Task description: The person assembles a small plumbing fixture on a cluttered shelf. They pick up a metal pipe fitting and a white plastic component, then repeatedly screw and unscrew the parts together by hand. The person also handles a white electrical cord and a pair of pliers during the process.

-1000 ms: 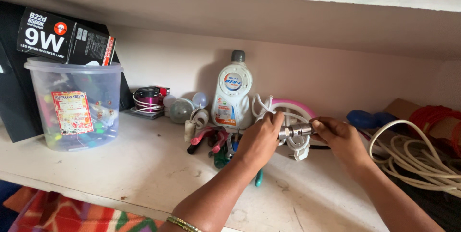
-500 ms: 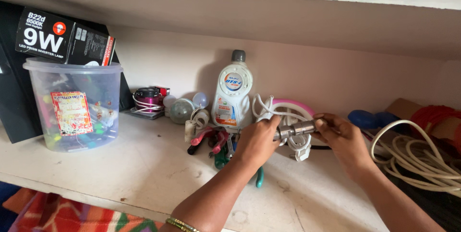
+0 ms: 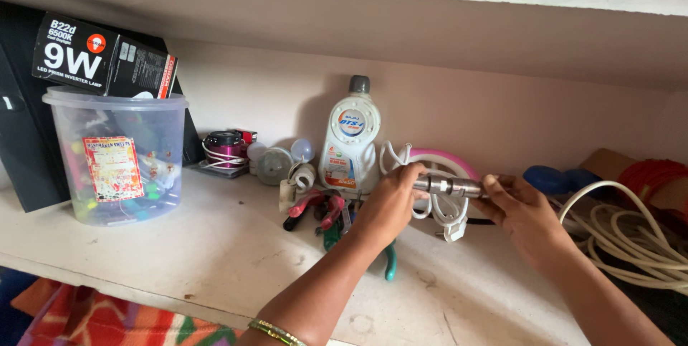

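Hands meet over the middle of a white shelf point(image 3: 179, 260). Left hand point(image 3: 390, 203) is closed around one end of a short metal rod point(image 3: 450, 187), with the fingers wrapped over it. Right hand point(image 3: 527, 213) pinches the other end of the same rod between thumb and fingers, so the rod lies level between both hands, a little above the shelf. On the left wrist sits a thin gold bangle point(image 3: 274, 332).

Just behind the rod hangs a bundle of white cable with a plug point(image 3: 450, 226), and behind that leans a pink ring point(image 3: 448, 163) against the back wall. Beside it, to the left, stands a white plastic bottle with a grey cap point(image 3: 351, 142), upright. Under the left forearm lies a small heap of pliers and other tools with red and green handles point(image 3: 330, 217).

Further left are a few round bulbs point(image 3: 276, 163), a small dark red tin point(image 3: 224, 147), and a clear plastic tub with a lid point(image 3: 118, 156). A black carton point(image 3: 107, 56) rests tilted on the top of this tub. At the far right a thick coil of cream cable point(image 3: 631, 235) fills the corner.
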